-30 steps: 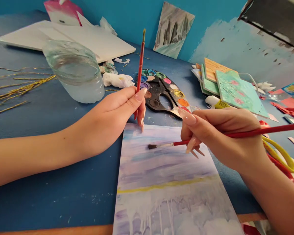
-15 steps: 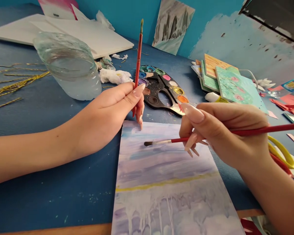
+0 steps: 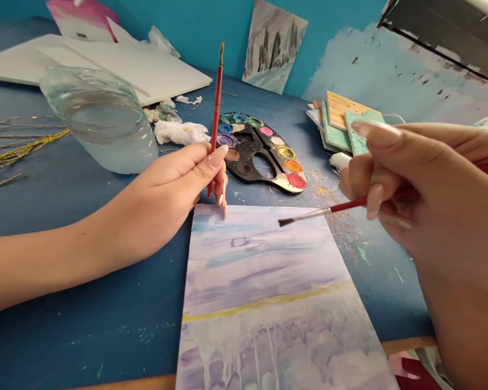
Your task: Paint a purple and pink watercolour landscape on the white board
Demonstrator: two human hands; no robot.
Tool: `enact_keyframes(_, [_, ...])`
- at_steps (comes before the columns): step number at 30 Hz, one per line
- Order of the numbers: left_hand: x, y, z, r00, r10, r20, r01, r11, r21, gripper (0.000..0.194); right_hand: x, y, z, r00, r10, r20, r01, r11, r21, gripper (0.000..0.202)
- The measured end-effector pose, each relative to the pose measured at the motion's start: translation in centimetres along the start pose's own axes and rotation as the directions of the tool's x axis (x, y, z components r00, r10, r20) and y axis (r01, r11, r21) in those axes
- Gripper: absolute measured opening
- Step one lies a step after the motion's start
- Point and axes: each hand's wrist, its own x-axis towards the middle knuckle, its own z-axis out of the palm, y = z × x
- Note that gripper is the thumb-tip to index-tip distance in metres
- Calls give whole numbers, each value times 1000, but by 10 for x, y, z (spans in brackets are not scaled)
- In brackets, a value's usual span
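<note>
My left hand [image 3: 187, 187] pinches a thin red paintbrush [image 3: 216, 108] that stands upright, bristles up, while its fingertips rest at the top edge of the painting [image 3: 244, 287]. That sheet carries purple and blue streaks, a yellow line across the middle and pale drips below. My right hand [image 3: 415, 179] grips a second red paintbrush [image 3: 350, 204]. Its dark bristles point left and hover over the upper right of the sheet. A small dark ring-shaped mark shows on the paint near the top. Behind the sheet lies a black palette [image 3: 252, 141] with several coloured paint wells.
A clear cup of cloudy water [image 3: 106, 130] stands at the left, near gold cords [image 3: 32, 146]. Crumpled tissue [image 3: 181, 132] lies beside the palette. Small painted canvases [image 3: 337, 119] are stacked at the right. A grey painting [image 3: 274, 49] leans on the blue wall.
My right hand has lifted its brush off the sheet and moved right and up, uncovering a small ring mark and the red paint well. The left hand keeps its hold.
</note>
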Motion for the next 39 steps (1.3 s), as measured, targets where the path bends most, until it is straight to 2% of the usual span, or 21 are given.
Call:
enact_keyframes(1, [0,0,0,1000,0,-2,0,1000,12,44,0,1,1,1000,-17,23,16,1000,26,49])
enact_keyframes(2, [0,0,0,1000,4,-6,-4,1000,22,45,0,2,3,995,-19,96,14,999,51,51])
enact_keyframes(5, [-1,2,-1,1000,0,-7,0,1000,26,45,-7,3,12,942,40,334,-79,991,104,50])
enact_keyframes(7, [-1,3,-1,1000,-4,-1,4,1000,12,44,-11,1,18,924,86,372,-134,985,105,48])
enact_keyframes(10, [0,3,0,1000,-10,5,10,1000,-17,41,-6,-2,25,972,66,223,-95,988,121,49])
enact_keyframes(13, [-1,1,0,999,-30,22,31,998,-47,39,19,-2,27,997,-30,66,20,989,144,54])
enact_keyframes(16, [-1,-1,0,999,-46,28,48,995,-84,38,60,-7,28,983,-171,65,158,972,172,49])
enact_keyframes(20, [-2,-3,2,998,-56,42,64,978,-200,37,105,-41,48,943,-332,26,306,893,329,55])
enact_keyframes(22, [-2,-3,2,997,-49,60,64,961,-268,37,117,-61,70,925,-369,94,329,898,291,58])
enact_keyframes(23, [-3,-2,2,997,-46,67,64,956,-286,37,120,-70,83,910,-377,171,332,911,243,57])
enact_keyframes(24, [-3,-2,2,997,-45,66,63,952,-299,38,122,-76,97,880,-380,285,337,922,189,54])
enact_keyframes(26, [-3,-1,2,997,-54,62,71,948,-311,38,122,-81,123,778,-393,490,395,913,105,50])
enact_keyframes(28, [-2,-1,2,996,-61,60,77,946,-314,38,122,-79,144,716,-342,609,416,909,21,47])
enact_keyframes(29, [-2,-3,3,996,-58,62,75,948,-310,38,121,-77,152,702,-302,645,411,911,-21,45])
enact_keyframes(32, [1,-10,5,996,-49,70,68,952,-298,38,119,-78,160,719,-212,662,379,918,-118,39])
enact_keyframes(34, [3,-15,7,997,-32,65,51,946,-319,37,119,-86,153,743,-230,628,386,914,-123,40])
enact_keyframes(36, [3,-19,7,998,-7,57,26,938,-346,37,121,-95,138,780,-295,551,406,910,-89,43])
enact_keyframes(39, [1,-16,6,998,-18,64,38,946,-321,37,132,-93,108,870,-386,306,409,913,-12,44])
